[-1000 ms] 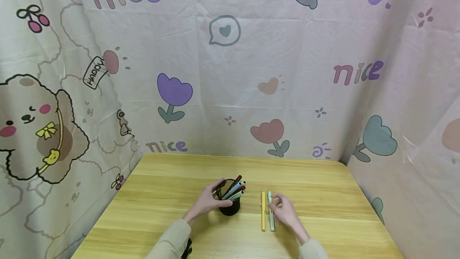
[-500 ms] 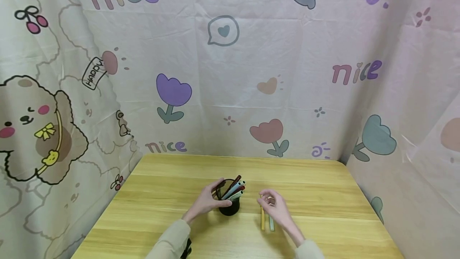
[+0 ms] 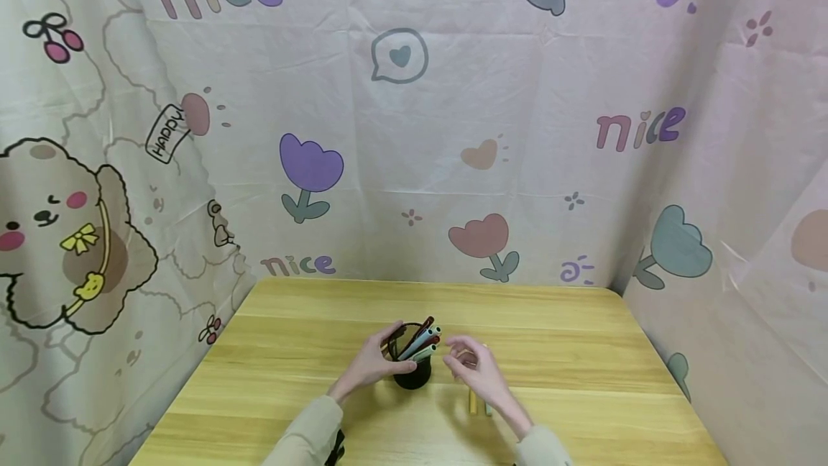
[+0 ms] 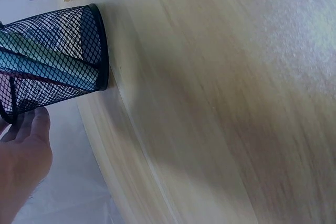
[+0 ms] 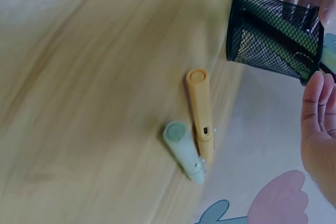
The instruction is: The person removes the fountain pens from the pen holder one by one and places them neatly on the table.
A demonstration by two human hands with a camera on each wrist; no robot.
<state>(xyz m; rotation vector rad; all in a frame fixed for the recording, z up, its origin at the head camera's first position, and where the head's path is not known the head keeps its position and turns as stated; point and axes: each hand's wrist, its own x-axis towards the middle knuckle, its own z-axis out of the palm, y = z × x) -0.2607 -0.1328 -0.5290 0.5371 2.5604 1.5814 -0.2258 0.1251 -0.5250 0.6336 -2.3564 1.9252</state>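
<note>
Mesh pen cup [image 3: 412, 379]: black, standing apparently upright on the wooden table [image 3: 291, 329], around the middle of the part in view.
Pens in the cup [image 3: 423, 340]: several, with blue, pale green and dark red among them, ends leaning toward 1 o'clock in the head view; too crowded for a sure count.
Left hand [image 3: 373, 362]: at the cup's 10 o'clock, grasping it near the rim, thumb on the near side and fingers round the far side.
Right hand [image 3: 484, 378]: at the cup's 3 o'clock, fingers loosely bent with no pen visible in them; the fingertips are just beside the pen ends, and contact cannot be told.
Yellow pen [image 5: 199, 103]: lying on the table between the cup's 3 and 4 o'clock, partly hidden by the right hand in the head view.
Green pen [image 5: 181, 148]: also on the table, just beside the yellow pen at its 3 o'clock in the head view.
Done so far: with an unladen hand at the pen ends, the work reads as emptying the cup, so probably two pens are out.
Left over: most of the set, by that reading; it looks nearer the start than the finish.
</note>
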